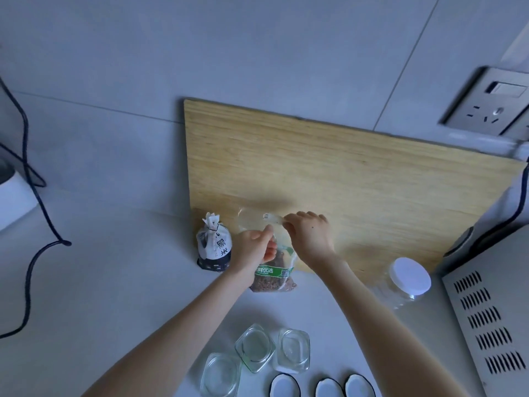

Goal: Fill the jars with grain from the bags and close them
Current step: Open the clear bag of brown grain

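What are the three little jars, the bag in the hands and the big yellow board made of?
The little jars look like clear glass: see-through, thick-walled, shiny. The bag, pinched by the left hand and right hand, seems thin clear plastic film; the brown grain shows through it. The board looks like pale wood or bamboo, matte, with straight grain lines.

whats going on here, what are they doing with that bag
A person is working on a clear bag of brown grain that stands on the counter in front of a wooden board. The left hand and the right hand both pinch the bag's top, apparently to pull it open. A dark bag stands beside it, tied shut. Nearer the person, three glass jars stand open and look empty, with their lids lying next to them. No grain has been poured yet.
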Action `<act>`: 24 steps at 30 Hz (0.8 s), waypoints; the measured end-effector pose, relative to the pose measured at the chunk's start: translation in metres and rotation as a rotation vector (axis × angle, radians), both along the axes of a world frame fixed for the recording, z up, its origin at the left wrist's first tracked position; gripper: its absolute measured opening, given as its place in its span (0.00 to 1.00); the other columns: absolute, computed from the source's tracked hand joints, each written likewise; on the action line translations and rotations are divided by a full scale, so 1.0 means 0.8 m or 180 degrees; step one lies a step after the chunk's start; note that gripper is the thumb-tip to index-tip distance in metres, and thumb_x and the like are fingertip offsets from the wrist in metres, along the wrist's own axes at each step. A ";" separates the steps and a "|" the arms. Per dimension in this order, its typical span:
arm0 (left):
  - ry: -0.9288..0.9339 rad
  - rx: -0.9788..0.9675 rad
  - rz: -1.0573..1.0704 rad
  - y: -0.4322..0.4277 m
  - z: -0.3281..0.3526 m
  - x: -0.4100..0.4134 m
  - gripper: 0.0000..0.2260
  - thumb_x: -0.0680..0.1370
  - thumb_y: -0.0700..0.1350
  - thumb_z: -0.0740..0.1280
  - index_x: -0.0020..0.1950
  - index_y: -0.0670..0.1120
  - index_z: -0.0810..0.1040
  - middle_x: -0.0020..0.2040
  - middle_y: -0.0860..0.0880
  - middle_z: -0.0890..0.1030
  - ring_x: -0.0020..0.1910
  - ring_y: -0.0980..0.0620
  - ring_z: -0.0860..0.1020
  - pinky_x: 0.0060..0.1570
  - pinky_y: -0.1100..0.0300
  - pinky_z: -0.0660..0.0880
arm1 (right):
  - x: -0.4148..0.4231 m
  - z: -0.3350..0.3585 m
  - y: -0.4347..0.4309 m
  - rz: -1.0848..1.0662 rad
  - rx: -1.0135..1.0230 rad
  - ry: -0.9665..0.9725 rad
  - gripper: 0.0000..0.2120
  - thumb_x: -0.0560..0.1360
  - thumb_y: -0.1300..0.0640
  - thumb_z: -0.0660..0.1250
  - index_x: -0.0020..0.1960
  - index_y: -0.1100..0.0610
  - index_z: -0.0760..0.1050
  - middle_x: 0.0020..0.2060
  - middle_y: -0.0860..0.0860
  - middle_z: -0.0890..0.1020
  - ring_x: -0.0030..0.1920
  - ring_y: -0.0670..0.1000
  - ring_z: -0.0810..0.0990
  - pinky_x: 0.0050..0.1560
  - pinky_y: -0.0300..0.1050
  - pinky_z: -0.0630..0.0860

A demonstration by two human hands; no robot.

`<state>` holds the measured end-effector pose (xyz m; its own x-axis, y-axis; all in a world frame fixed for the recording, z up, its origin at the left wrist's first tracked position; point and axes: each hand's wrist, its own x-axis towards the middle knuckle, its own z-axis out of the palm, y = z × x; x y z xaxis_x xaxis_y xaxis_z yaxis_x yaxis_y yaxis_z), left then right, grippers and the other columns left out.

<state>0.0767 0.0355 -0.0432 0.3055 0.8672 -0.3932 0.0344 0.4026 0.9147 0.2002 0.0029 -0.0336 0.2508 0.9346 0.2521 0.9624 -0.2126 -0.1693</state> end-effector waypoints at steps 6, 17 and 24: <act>0.0166 0.0074 0.0040 -0.003 0.018 0.011 0.15 0.75 0.50 0.69 0.35 0.39 0.77 0.33 0.43 0.80 0.33 0.48 0.80 0.38 0.55 0.82 | -0.022 0.015 -0.023 -0.0295 -0.0140 0.0832 0.09 0.77 0.56 0.61 0.42 0.58 0.77 0.38 0.56 0.81 0.38 0.58 0.75 0.34 0.45 0.63; 0.0778 0.0391 -0.0650 0.000 0.043 0.000 0.06 0.68 0.29 0.64 0.35 0.33 0.80 0.37 0.34 0.82 0.37 0.39 0.83 0.42 0.45 0.81 | -0.041 0.004 -0.052 -0.0846 0.0027 0.2918 0.11 0.70 0.48 0.72 0.44 0.55 0.80 0.32 0.49 0.81 0.33 0.48 0.75 0.40 0.46 0.73; 0.0577 0.0079 -0.0762 0.003 0.039 -0.009 0.04 0.71 0.29 0.65 0.42 0.28 0.79 0.41 0.32 0.82 0.38 0.40 0.83 0.38 0.52 0.82 | -0.050 0.017 -0.051 -0.0555 -0.0166 0.1724 0.14 0.75 0.49 0.64 0.42 0.57 0.82 0.37 0.54 0.84 0.39 0.55 0.81 0.39 0.47 0.74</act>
<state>0.0693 0.0377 -0.0119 0.4293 0.7890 -0.4395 0.2893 0.3408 0.8945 0.1602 -0.0381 -0.0200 0.4832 0.8755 -0.0007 0.6911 -0.3819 -0.6136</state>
